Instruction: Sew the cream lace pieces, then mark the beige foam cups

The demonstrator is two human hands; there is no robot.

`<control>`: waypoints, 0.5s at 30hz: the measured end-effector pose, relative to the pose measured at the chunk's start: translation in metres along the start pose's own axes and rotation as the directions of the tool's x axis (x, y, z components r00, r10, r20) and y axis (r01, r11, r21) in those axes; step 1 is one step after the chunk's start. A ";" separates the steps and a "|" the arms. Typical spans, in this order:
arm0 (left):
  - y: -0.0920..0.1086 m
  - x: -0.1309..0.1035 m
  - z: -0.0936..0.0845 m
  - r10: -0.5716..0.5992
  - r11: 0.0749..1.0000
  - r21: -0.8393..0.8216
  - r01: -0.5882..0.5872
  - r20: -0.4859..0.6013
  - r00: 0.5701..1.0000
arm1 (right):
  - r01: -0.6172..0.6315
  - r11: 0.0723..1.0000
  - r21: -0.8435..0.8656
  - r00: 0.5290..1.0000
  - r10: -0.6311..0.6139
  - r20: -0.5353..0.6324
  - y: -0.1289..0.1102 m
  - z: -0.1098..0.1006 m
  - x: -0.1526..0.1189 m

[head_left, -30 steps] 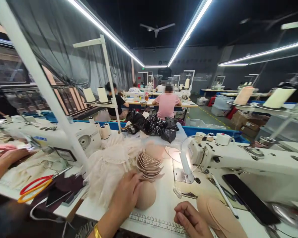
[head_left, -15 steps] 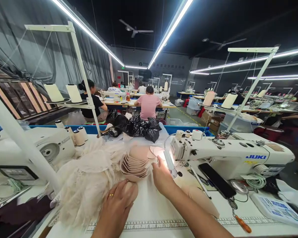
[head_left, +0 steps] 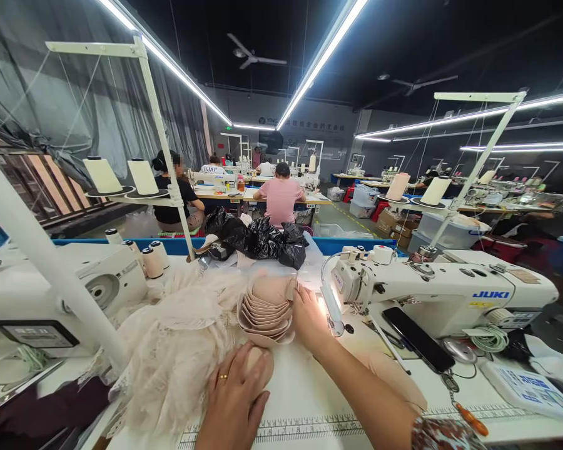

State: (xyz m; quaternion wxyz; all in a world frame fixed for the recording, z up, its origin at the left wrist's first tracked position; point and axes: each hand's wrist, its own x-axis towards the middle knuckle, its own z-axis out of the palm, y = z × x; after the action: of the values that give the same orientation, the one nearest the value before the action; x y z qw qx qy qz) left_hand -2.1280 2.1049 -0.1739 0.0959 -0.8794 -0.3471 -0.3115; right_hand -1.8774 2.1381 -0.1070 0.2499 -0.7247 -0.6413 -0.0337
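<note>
My left hand [head_left: 237, 390] lies over a beige bra cup [head_left: 263, 365] on the white table, its fingers curved round the cup's left side and its thumb apart. Just behind it stands a nested stack of beige bra cups [head_left: 265, 312], rims toward me. At the stack's right side my right hand [head_left: 309, 315] has its fingers pinched on the edge of a beige cup piece [head_left: 291, 289]; the fingers partly hide it. A heap of cream lace fabric [head_left: 169, 350] lies left of the stack. Another beige cup piece [head_left: 394, 378] sits partly behind my right forearm.
A white sewing machine [head_left: 450, 284] with a lit lamp [head_left: 329, 301] stands at right. Near it lie a black phone [head_left: 417, 340] and an orange-handled tool [head_left: 471, 419]. A measuring tape [head_left: 309, 430] runs along the front. Black plastic bags [head_left: 263, 240] sit behind; co-workers sit beyond.
My right hand has moved from the pale pieces under the lamp to the stack's right side, bringing a piece there. My left hand stays on its cup. The view has shifted slightly.
</note>
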 end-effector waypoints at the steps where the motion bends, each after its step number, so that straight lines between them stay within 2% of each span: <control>1: 0.002 0.001 -0.002 -0.016 1.000 -0.011 0.016 -0.009 1.000 | 0.052 0.998 0.020 0.998 -0.051 -0.029 -0.004 -0.006 -0.012; 5: 0.004 0.005 -0.019 0.067 0.994 -0.077 -0.074 -0.099 0.993 | 0.267 0.956 0.120 0.956 -0.247 -0.161 -0.016 -0.036 -0.079; 6: 0.006 0.005 -0.025 0.076 0.988 -0.121 -0.095 -0.149 0.986 | 0.346 0.908 0.238 0.922 -0.283 -0.264 -0.018 -0.042 -0.096; 7: 0.010 0.004 -0.030 0.064 0.978 -0.182 -0.102 -0.200 0.978 | 0.382 0.853 0.356 0.904 -0.265 -0.335 -0.019 -0.046 -0.113; 8: 0.016 0.004 -0.036 0.025 0.961 -0.262 -0.089 -0.239 0.971 | 0.344 0.795 0.499 0.917 -0.170 -0.361 -0.020 -0.049 -0.128; 10: 0.033 0.002 -0.044 -0.110 0.882 -0.471 -0.011 -0.227 0.968 | 0.186 0.585 0.790 0.957 0.075 -0.281 -0.021 -0.048 -0.150; 12: 0.054 0.002 -0.046 -0.255 0.694 -0.706 0.141 -0.058 0.965 | 0.012 0.293 0.956 0.956 0.277 -0.097 -0.021 -0.043 -0.163; 14: 0.073 0.003 -0.043 -0.327 0.387 -0.862 0.327 0.203 0.923 | -0.080 0.050 0.996 0.923 0.380 0.055 -0.020 -0.039 -0.170; 15: 0.080 0.005 -0.041 -0.313 0.223 -0.888 0.403 0.326 0.892 | -0.106 -0.030 0.994 0.908 0.404 0.109 -0.018 -0.039 -0.173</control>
State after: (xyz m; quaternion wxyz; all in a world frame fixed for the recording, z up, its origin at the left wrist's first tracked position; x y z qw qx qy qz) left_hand -2.0912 2.0331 -0.1349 -0.5197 -0.6748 -0.2958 -0.4325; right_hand -1.9144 1.9654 -0.1309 0.7496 -0.4405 -0.3034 0.3899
